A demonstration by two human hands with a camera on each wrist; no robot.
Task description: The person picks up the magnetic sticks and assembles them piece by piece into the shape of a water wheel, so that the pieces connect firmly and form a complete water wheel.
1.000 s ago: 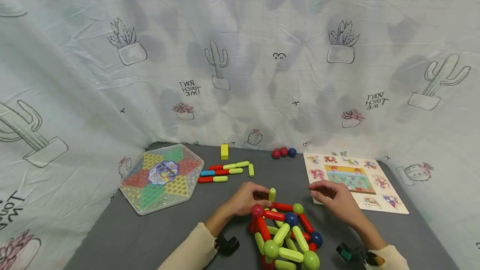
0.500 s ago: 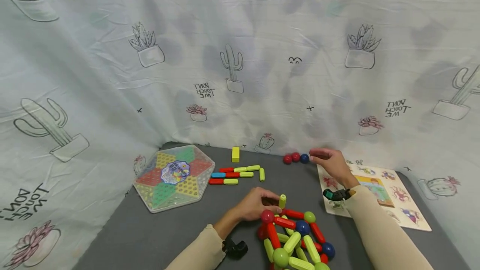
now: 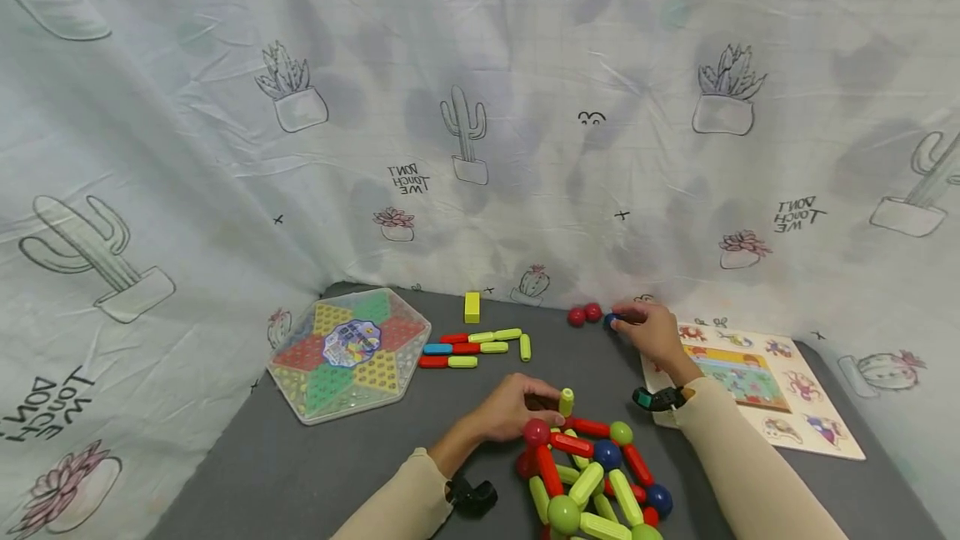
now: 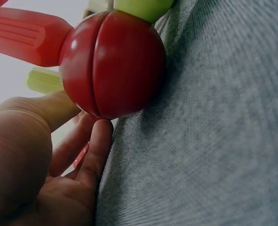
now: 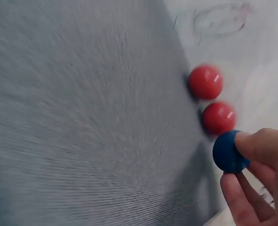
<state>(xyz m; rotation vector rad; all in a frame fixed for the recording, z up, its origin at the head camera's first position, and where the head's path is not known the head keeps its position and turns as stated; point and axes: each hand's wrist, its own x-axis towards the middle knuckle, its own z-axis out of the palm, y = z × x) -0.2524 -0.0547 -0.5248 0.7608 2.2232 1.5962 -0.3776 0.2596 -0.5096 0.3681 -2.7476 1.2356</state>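
A frame built of magnetic sticks and balls (image 3: 585, 483) in red, lime green and blue stands at the front of the table in the head view. My left hand (image 3: 510, 409) holds its far left side, curled fingers beside an upright lime stick (image 3: 566, 401). In the left wrist view fingertips meet the underside of a red ball (image 4: 124, 66), which hides part of the thumb. At the back of the table, my right hand (image 3: 654, 335) pinches a blue ball (image 5: 227, 153) between thumb and fingers. Two red balls (image 5: 218, 117) lie right beside it.
Loose red, lime and blue sticks (image 3: 467, 348) lie in rows at mid-table. Behind them is a yellow block (image 3: 472, 307). A hexagonal Chinese checkers box (image 3: 351, 346) is at left, a picture puzzle board (image 3: 780, 390) at right under my forearm. A patterned curtain (image 3: 480, 140) backs the table.
My right hand has gone from beside the frame to the back of the table and taken hold of the blue ball, shifting it slightly from the red ones. My left hand stays on the frame.
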